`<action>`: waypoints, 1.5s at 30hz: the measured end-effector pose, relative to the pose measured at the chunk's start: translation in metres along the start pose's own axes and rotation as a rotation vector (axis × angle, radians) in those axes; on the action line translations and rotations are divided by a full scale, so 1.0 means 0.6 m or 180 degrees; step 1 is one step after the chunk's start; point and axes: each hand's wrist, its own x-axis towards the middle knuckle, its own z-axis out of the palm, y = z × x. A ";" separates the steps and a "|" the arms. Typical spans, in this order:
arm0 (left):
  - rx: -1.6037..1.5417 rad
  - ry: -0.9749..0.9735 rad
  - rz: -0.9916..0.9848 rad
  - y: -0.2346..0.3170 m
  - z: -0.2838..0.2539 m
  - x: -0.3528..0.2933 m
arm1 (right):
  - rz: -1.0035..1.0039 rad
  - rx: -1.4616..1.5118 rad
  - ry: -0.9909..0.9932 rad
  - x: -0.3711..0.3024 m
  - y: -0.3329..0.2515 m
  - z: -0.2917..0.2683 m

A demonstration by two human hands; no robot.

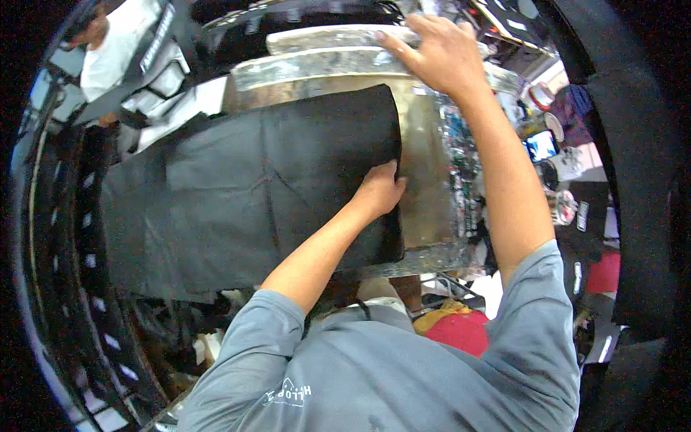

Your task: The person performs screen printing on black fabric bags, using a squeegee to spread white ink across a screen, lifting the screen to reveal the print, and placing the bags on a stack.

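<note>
A large sheet of black fabric (216,194), creased and somewhat shiny, spreads over a brownish flat panel (425,158) with a worn, smeared border. My left hand (380,191) is closed on the fabric's right edge, its fingertips partly hidden. At the panel's far side lie two pale, stained bars (324,65), one behind the other. Reaching far forward, my right hand (446,57) curls its fingers over the right end of the rear bar (324,37), thumb stretched out to the left. What those fingers touch underneath is hidden.
To the right stand jars and tubs (563,207) beside a lit phone (541,145). A red round seat (461,333) with yellow cloth is below the panel. Another person in a white top (119,54) is at the far left, near dark machinery or racks.
</note>
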 end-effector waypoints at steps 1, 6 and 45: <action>-0.0184 0.0288 0.0128 -0.006 0.040 0.003 | -0.0036 0.0116 -0.0014 0.007 -0.007 -0.002; 0.1624 0.0493 0.0407 -0.075 0.011 -0.084 | 0.0069 0.0408 -0.0189 -0.004 -0.001 -0.028; -0.4763 0.0966 -0.2134 -0.148 -0.096 -0.227 | -0.0140 0.0601 -0.2371 -0.306 -0.073 0.109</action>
